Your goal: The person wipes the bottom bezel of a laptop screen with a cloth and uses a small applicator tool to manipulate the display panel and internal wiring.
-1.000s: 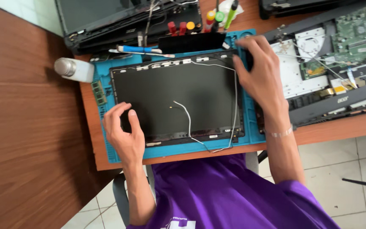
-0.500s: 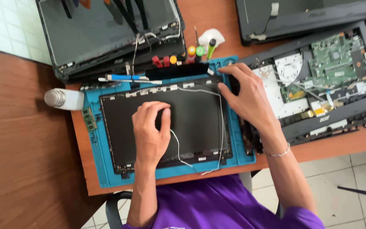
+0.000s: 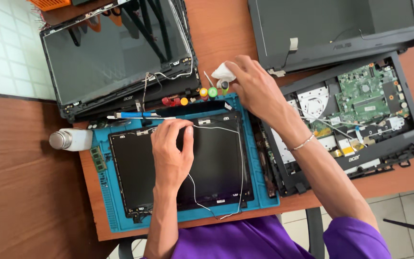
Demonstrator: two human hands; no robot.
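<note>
Black laptop lid panel [image 3: 216,163] lies flat on the blue work mat [image 3: 264,192] on the counter [image 3: 226,33], and the left hand [image 3: 171,153] rests palm-down on the panel with its fingers [image 3: 185,139] spread flat, gripping nothing. Beyond the mat's far edge, the right hand [image 3: 259,88] has its fingers curled around a small white cloth [image 3: 222,73], perhaps a tissue. Right of the mat sits an opened laptop base [image 3: 360,110]; left of it lies a white bottle [image 3: 73,139].
</note>
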